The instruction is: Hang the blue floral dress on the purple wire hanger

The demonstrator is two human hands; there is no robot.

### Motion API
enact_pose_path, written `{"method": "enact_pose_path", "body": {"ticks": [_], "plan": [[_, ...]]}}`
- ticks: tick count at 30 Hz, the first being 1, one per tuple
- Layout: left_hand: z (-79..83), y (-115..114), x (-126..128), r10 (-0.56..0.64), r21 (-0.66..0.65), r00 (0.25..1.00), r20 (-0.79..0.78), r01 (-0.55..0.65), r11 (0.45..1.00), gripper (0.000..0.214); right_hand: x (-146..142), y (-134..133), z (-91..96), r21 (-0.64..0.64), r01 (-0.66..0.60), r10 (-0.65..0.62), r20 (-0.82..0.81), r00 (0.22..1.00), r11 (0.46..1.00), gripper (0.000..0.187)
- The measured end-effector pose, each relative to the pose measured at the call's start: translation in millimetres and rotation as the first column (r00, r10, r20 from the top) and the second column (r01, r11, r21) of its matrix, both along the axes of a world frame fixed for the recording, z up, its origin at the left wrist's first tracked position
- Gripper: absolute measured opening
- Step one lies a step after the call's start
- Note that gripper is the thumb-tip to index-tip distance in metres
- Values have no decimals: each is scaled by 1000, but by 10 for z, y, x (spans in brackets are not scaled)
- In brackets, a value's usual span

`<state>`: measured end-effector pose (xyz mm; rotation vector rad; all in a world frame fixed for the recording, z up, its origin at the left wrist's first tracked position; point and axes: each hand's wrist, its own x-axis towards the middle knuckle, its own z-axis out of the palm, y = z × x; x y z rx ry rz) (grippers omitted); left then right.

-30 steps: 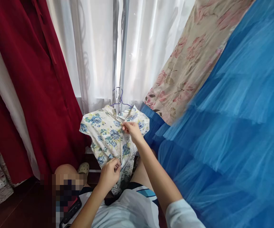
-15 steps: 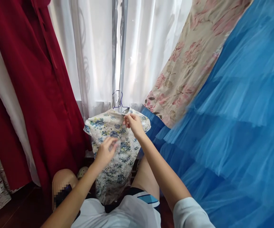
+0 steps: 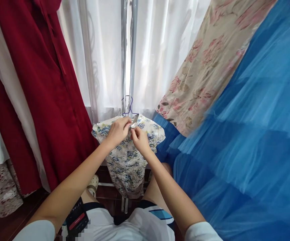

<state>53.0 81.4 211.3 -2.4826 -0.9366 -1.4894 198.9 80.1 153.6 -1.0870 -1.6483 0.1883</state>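
A white dress with blue and yellow flowers (image 3: 127, 155) hangs in front of me from a purple hanger (image 3: 131, 107). My left hand (image 3: 119, 130) is closed at the dress's neckline, left of the back opening, its fingertips pinching the edge. Close beside it, my right hand (image 3: 139, 138) pinches the neckline just right of the opening. The two sets of fingertips nearly meet. Whatever small part of the neckline lies between them is too small to make out. Below the hands, the dress hangs down between my knees.
A dark red dress (image 3: 39, 93) hangs at left. At right hang a beige floral garment (image 3: 197, 77) and a wide blue tulle skirt (image 3: 235, 160). Behind are white curtains (image 3: 104, 60) and a metal pole (image 3: 123, 50). A phone (image 3: 76, 217) lies on my lap.
My left hand has risen from the middle of the dress to the neckline and closed there. My right hand keeps its pinch at the neckline. The dress hem has swung away from me.
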Motion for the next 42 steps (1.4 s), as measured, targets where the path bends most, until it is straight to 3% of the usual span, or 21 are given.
{"method": "enact_pose_path", "body": {"ticks": [4,8,11,14,17,19,20,24,26,28,30,33,36,38,39,40,42], "plan": [[-5,-18,6,-112,-60,950,292,136,989,22,27,-42,30,-71,-90,91,13,996,993,24],[90,92,-47,-209,-3,836,508,244,970,20,110,-103,-32,-141,-102,116,98,988,985,24],[238,323,-316,-227,76,692,685,243,967,24,206,-138,-254,-247,-115,144,104,984,962,23],[239,643,-795,-126,60,578,806,132,989,28,317,-191,-475,-318,-172,165,-48,985,932,22],[-117,903,-1252,89,-115,514,853,19,993,27,386,-272,-572,-311,-236,189,-175,966,921,19],[-524,963,-1401,284,-315,488,826,-20,949,24,394,-319,-593,-317,-280,222,-206,953,906,16],[-749,954,-1415,360,-406,519,775,-26,913,22,393,-334,-605,-329,-291,231,-211,950,898,15],[-1539,765,-1157,340,-507,671,659,62,860,17,442,-319,-723,-378,-275,208,-208,956,884,15],[-1768,662,-942,271,-548,745,610,149,823,16,537,-279,-825,-413,-226,168,-173,971,882,16],[-1855,579,-733,190,-577,792,580,235,782,18,672,-236,-945,-472,-121,99,-72,993,873,20],[-1808,501,-544,95,-583,820,564,314,750,22,816,-210,-1067,-547,24,38,101,994,837,25],[-1564,339,-301,-58,-542,824,564,422,727,25,961,-227,-1204,-619,179,24,305,952,765,26],[-1258,101,-88,-182,-466,796,578,505,726,22,953,-315,-1186,-600,220,-5,339,941,769,3],[-1088,-78,46,-243,-422,789,564,528,737,19,859,-403,-1069,-564,91,68,255,965,820,30],[-1022,-163,110,-264,-407,792,551,531,743,17,791,-453,-991,-562,-50,181,179,967,825,43],[-969,-239,171,-281,-397,796,536,532,748,17,713,-506,-909,-573,-227,331,81,940,788,49],[-903,-351,270,-304,-401,806,508,534,744,16,546,-615,-761,-582,-543,573,-155,805,605,47]]}}
